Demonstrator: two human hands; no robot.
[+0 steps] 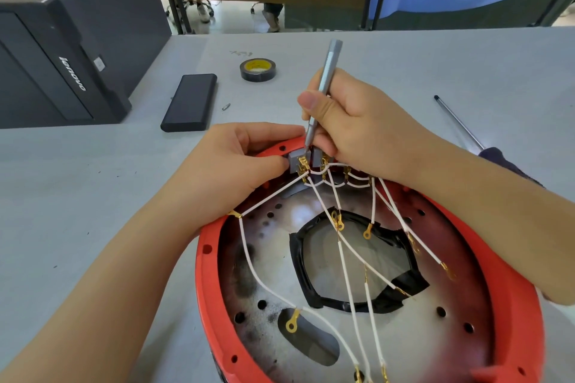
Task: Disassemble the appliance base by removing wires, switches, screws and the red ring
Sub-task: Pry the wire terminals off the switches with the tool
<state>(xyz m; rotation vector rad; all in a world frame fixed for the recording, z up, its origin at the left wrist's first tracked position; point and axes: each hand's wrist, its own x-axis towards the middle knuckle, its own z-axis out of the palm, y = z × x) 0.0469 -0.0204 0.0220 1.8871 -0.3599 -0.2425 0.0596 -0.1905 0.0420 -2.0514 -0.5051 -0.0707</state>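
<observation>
At frame centre my left hand (245, 162) pinches a grey switch (296, 162); my right hand (351, 121) grips a screwdriver (323, 84). White wires (345, 261), switches and red ring (211, 261) all remain on the base.

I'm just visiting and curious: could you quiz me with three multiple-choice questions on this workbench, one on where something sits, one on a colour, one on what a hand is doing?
1. Where is the tape roll?
A. On the table beyond the hands
B. Inside the base
C. On the computer case

2. What colour is the ring round the base?
A. Blue
B. Red
C. Green

3. What is the right hand doing?
A. Resting flat
B. Gripping a grey screwdriver
C. Holding tape

Answers: 1 A, it lies on the grey table; 2 B, the rim is red; 3 B, fingers wrap the tool, tip down at the switches.
</observation>
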